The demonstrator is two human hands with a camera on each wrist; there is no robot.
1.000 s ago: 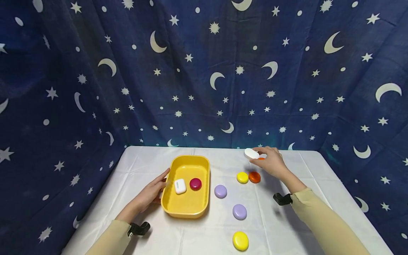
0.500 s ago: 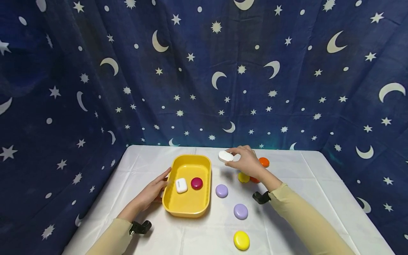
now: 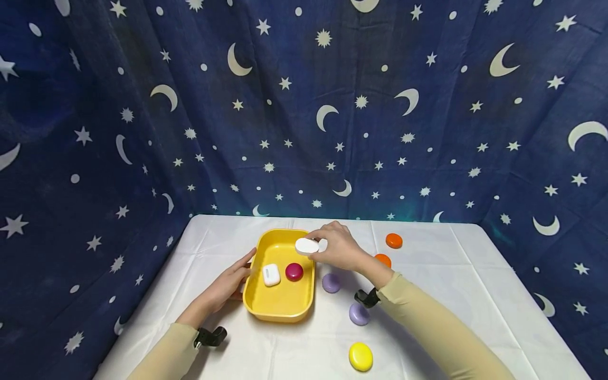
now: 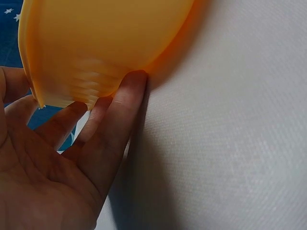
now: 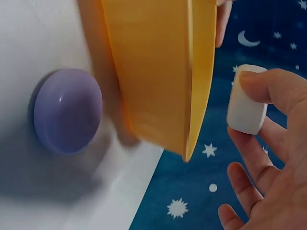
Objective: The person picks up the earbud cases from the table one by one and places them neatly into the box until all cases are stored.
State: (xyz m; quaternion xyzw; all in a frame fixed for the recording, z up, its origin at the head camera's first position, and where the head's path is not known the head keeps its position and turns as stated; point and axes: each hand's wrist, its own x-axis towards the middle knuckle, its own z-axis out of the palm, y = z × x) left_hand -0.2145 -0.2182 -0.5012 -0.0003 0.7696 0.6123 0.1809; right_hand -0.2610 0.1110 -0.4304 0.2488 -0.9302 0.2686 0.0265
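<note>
A yellow rectangular tray (image 3: 285,305) stands left of centre on the white-covered table. Inside it lie a white rounded-square case (image 3: 271,275) and a dark red glossy disc (image 3: 293,272), side by side and apart. My left hand (image 3: 224,287) rests against the tray's left side, with fairly straight fingertips on its outer wall in the left wrist view. Above the tray's far right corner, my right hand (image 3: 339,249) pinches a white rounded block (image 5: 247,108) between thumb and fingers. Part of that block is hidden by the thumb.
Right of the tray lie two lilac discs (image 3: 331,283), one close to its wall. Farther right are two orange discs (image 3: 393,240), one partly covered by the right forearm. A yellow disc (image 3: 360,357) lies near the front. A blue star-patterned curtain (image 3: 304,105) stands behind the table.
My right hand has carried the white block leftward, from the far right of the table to over the tray's corner. The left hand keeps its place at the tray.
</note>
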